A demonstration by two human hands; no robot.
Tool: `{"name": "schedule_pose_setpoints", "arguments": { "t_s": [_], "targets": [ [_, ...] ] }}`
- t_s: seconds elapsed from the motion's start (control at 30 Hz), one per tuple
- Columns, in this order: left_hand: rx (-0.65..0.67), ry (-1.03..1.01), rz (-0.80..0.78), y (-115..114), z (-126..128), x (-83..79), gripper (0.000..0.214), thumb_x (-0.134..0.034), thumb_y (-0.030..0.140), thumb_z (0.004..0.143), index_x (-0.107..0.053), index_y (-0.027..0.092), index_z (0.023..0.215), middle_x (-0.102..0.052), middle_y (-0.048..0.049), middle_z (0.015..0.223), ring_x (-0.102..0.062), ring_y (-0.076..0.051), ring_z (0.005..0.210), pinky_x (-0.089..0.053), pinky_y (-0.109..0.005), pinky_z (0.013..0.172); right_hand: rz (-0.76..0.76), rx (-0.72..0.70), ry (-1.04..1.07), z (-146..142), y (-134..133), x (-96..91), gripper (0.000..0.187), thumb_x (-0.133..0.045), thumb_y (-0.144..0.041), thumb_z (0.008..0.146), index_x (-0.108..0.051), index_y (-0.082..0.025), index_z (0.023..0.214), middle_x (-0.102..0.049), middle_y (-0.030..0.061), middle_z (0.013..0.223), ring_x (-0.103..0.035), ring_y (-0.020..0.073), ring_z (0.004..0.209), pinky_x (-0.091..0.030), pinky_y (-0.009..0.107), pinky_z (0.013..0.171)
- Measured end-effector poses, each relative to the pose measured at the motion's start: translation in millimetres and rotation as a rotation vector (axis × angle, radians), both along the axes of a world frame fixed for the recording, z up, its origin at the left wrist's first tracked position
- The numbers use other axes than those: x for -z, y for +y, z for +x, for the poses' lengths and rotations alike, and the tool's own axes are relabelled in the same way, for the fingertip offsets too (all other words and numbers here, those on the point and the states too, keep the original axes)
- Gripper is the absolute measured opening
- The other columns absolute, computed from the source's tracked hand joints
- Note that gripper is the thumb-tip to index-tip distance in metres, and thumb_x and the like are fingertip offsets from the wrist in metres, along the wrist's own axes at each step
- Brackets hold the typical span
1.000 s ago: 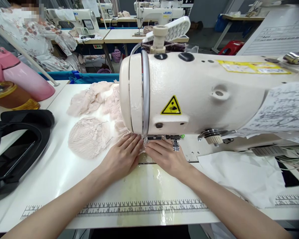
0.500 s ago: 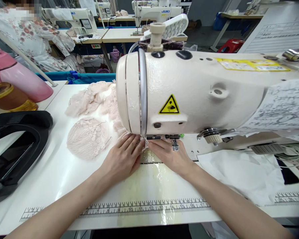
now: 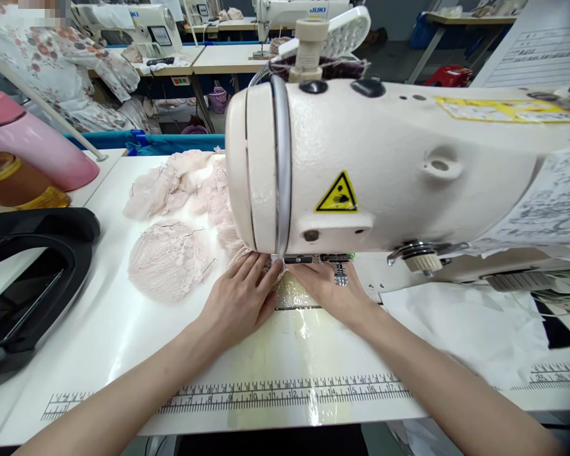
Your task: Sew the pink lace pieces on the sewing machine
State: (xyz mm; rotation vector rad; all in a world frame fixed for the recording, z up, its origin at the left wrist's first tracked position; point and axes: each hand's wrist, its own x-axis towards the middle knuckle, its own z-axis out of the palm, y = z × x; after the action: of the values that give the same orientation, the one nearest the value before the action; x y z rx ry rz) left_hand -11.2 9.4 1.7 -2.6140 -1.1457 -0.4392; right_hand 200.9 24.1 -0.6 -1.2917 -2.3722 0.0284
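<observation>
Pale pink lace fabric (image 3: 224,218) runs under the head of a cream sewing machine (image 3: 384,164). My left hand (image 3: 242,288) is closed on the lace's near edge beside the presser foot, fingers close together. My right hand (image 3: 330,288) lies flat on the machine bed, right of the needle area, with fingers stretched left toward the lace; the machine head hides part of them. A round lace piece (image 3: 168,263) with loose dark threads lies left of my left hand. The needle itself is hard to make out.
A black oval frame-like object (image 3: 71,221), a pink bottle (image 3: 42,149) and an amber jar (image 3: 23,183) stand at left. White cloth (image 3: 465,326) lies at right. A printed ruler (image 3: 266,396) runs along the front edge. A person in a floral top (image 3: 71,69) sits beyond.
The view has shifted slightly, so the machine appears larger and further right. Both hands stay by the presser foot; my left index finger now reaches a little closer to it.
</observation>
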Motion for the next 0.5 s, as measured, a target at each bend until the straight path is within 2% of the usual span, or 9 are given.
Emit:
{"name": "schedule_pose_setpoints", "arguments": {
  "t_s": [0.13, 0.23, 0.33, 0.5],
  "targets": [
    [0.057, -0.011, 0.034, -0.5, -2.2, 0.4, 0.038, -0.049, 0.025, 0.095, -0.061, 0.009, 0.127, -0.067, -0.0165, 0.126, -0.065, -0.030, 0.115, -0.052, -0.047, 0.100, 0.100, -0.029, -0.085, 0.8, -2.4, 1.8, 0.038, -0.042, -0.016, 0.099, -0.070, -0.034, 0.116, -0.073, -0.0015, 0.111, -0.067, 0.0201, 0.093, -0.052, 0.033, 0.077],
    [0.136, -0.022, 0.071, -1.4, -4.8, -0.1, 0.032, -0.049, 0.019, 0.095, -0.064, 0.008, 0.121, -0.068, -0.0141, 0.126, -0.066, -0.026, 0.115, -0.051, -0.044, 0.103, 0.172, -0.067, -0.110, 1.7, -4.9, 5.9, 0.027, -0.049, -0.027, 0.100, -0.072, -0.028, 0.113, -0.075, 0.0014, 0.107, -0.068, 0.0195, 0.084, -0.050, 0.034, 0.075],
    [0.127, -0.034, 0.081, -1.3, -7.2, -0.8, 0.030, -0.048, 0.019, 0.096, -0.065, 0.006, 0.116, -0.070, -0.0151, 0.121, -0.068, -0.026, 0.110, -0.054, -0.043, 0.101, 0.165, -0.094, -0.091, 0.4, -6.8, 9.2, 0.029, -0.050, -0.037, 0.099, -0.072, -0.028, 0.116, -0.074, 0.0040, 0.109, -0.067, 0.0186, 0.080, -0.048, 0.034, 0.075],
    [0.096, -0.052, 0.052, 1.0, -9.0, -1.6, 0.031, -0.047, 0.020, 0.095, -0.066, 0.006, 0.114, -0.070, -0.0157, 0.121, -0.068, -0.028, 0.110, -0.054, -0.045, 0.102, 0.127, -0.082, -0.108, -4.1, -8.9, 7.8, 0.032, -0.048, -0.041, 0.100, -0.069, -0.031, 0.122, -0.072, 0.0051, 0.112, -0.065, 0.0190, 0.079, -0.046, 0.036, 0.079]
  ]
}}
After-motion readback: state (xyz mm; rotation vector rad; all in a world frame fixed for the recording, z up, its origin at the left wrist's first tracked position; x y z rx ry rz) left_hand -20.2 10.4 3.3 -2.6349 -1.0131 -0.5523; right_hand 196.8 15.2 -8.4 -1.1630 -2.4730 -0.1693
